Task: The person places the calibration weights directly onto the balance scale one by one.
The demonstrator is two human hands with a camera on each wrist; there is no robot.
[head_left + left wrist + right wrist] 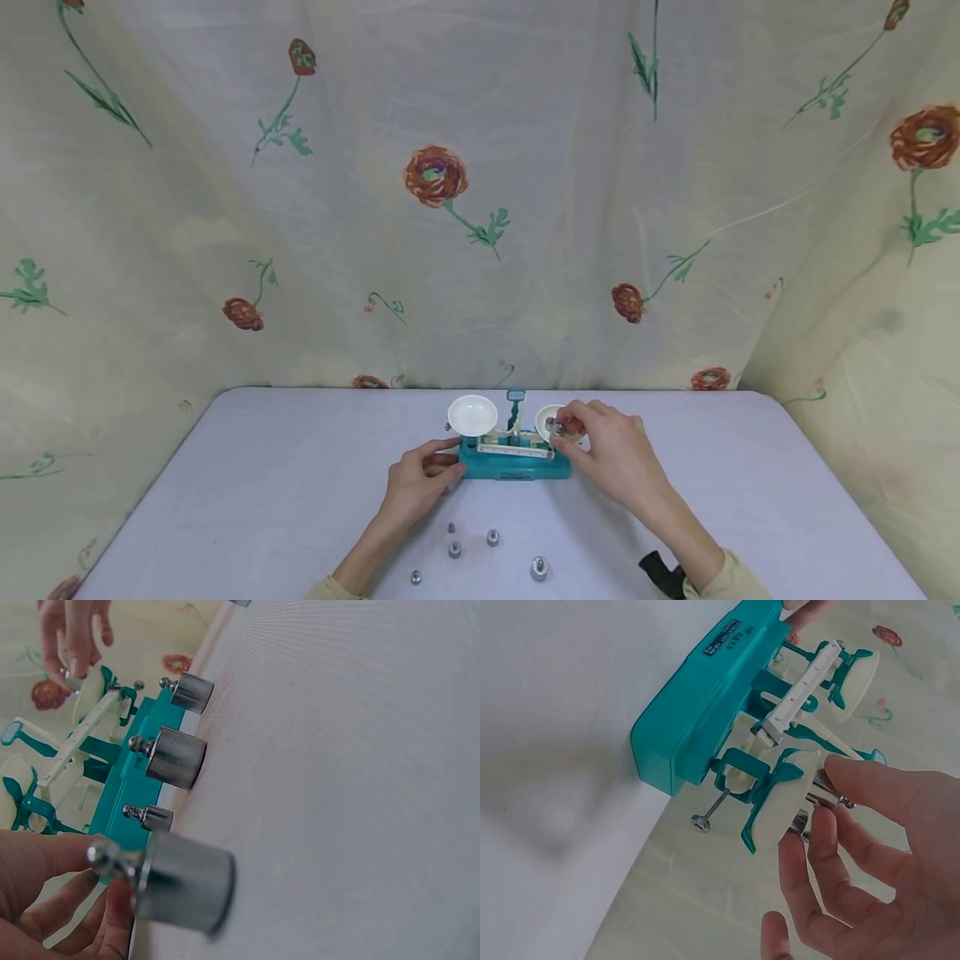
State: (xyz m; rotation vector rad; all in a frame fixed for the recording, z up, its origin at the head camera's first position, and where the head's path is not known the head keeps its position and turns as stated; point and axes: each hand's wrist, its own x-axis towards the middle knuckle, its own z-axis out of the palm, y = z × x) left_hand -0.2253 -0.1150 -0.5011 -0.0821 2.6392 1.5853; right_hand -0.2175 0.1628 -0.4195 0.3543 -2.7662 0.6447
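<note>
A teal balance scale (514, 469) with two white pans stands toward the back of the table. My left hand (422, 482) grips the left end of its base between thumb and fingers, beneath the left pan (472, 416). Over the right pan (545, 415), my right hand (615, 454) pinches a silver knobbed weight (823, 791) between thumb and fingers, right against the pan's surface. A second weight (800, 822) sits in that pan beside the fingertips, partly hidden by them. Seen from the right wrist, the white ruled beam (804, 688) runs between the pans.
Several knobbed metal weights of different sizes stand on the white table in front of the scale, the largest weight (539, 568) nearest me. A black band (663, 575) is by my right wrist. Flower-patterned cloth (480, 275) hangs behind the table's far edge.
</note>
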